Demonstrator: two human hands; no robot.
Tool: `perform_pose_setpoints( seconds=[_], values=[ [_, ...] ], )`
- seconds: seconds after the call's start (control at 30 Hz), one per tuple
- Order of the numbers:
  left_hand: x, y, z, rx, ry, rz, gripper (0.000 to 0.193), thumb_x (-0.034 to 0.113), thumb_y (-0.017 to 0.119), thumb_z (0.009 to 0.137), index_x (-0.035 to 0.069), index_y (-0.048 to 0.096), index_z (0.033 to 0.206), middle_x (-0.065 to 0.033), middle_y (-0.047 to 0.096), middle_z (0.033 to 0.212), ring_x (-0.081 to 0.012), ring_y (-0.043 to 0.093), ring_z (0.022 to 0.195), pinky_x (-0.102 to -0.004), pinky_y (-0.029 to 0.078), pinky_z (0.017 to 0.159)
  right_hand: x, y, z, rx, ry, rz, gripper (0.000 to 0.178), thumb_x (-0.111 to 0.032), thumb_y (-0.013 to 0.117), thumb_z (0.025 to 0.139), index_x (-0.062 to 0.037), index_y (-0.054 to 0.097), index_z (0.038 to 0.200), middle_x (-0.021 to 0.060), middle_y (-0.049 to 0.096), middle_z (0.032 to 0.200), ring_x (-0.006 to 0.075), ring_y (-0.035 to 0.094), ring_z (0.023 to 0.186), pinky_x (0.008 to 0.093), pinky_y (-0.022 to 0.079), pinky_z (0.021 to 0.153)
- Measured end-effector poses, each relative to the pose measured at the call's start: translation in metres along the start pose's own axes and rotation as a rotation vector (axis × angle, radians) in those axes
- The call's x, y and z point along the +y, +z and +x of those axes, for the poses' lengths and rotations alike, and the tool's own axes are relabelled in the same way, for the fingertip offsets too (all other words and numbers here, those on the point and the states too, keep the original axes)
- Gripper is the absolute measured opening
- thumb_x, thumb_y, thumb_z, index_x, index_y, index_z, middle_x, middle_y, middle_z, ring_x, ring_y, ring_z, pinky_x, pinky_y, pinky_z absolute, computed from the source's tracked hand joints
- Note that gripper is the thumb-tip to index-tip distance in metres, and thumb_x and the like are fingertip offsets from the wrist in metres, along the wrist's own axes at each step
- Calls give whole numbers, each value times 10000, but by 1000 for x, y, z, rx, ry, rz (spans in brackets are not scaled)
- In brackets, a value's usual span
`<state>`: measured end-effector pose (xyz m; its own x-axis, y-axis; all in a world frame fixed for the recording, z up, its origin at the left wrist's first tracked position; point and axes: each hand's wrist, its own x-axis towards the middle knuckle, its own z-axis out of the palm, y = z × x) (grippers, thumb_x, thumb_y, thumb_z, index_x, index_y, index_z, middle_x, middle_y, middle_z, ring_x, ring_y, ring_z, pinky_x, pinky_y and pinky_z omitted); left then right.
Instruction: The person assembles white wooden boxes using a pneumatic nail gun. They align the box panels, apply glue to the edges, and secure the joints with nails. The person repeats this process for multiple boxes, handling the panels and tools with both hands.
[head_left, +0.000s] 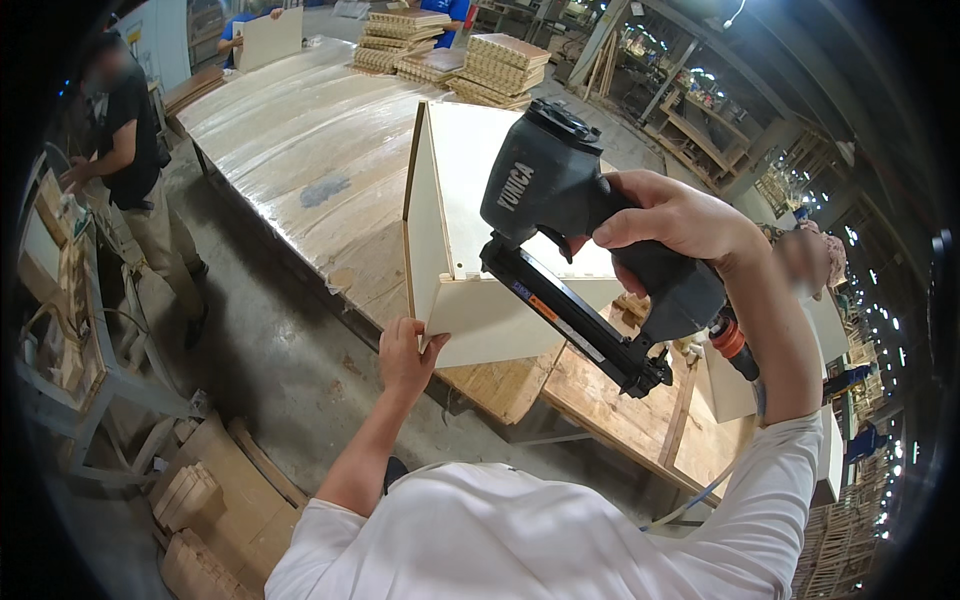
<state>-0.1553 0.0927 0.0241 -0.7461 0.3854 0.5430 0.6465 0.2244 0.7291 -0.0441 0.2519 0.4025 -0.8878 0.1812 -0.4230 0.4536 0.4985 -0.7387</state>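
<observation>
My right hand [685,215] is wrapped round the handle of a black pneumatic nail gun [540,190], held up above a white panel box [500,318]. The gun's long magazine slants down to the right, and an orange and black air fitting [733,345] sits at the rear of its handle. The gun's nose is by the box's upper edge; I cannot tell whether it touches. My left hand [406,358] grips the box's lower near-left corner, thumb on the front panel and fingers at the side. The gun hides part of the box's inside.
A long plastic-covered table [270,150] stretches far left, with stacked wooden panels [505,65] at its end. A wooden workbench [630,405] lies under the box's right side. A co-worker [135,140] stands left; others are farther off. Wood pieces [215,500] lie at lower left.
</observation>
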Motion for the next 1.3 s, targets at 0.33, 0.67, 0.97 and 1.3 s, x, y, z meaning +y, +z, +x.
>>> perform_pose_setpoints(
  seconds=[0.33,0.67,0.97,1.3],
  values=[
    [-1,0,3,-4,-10,-17,330,241,778,743,68,507,821,-77,531,795,-280,529,752,-397,399,691,24,-12,-27,105,-12,76,350,-137,652,814,44,525,1084,91,601,789,150,612,537,276,521,468],
    [15,2,-3,-28,-92,-65,338,264,753,749,48,495,780,-106,519,771,-325,520,742,-431,398,664,238,-21,-121,714,55,339,322,-149,499,846,-2,506,1132,106,610,802,167,583,499,298,506,462],
    [66,14,-5,-207,487,-142,276,275,715,751,79,540,666,-75,560,682,-293,555,678,-397,424,654,467,72,-59,873,464,-603,413,-243,660,793,-8,510,1098,247,600,918,437,596,901,509,502,730],
    [-90,17,135,126,-154,-111,256,275,589,929,24,562,971,-97,601,809,-177,555,698,-313,460,646,474,131,-22,1149,481,-726,474,-269,670,811,-38,505,1190,174,560,1070,377,600,922,463,498,772]
  ],
)
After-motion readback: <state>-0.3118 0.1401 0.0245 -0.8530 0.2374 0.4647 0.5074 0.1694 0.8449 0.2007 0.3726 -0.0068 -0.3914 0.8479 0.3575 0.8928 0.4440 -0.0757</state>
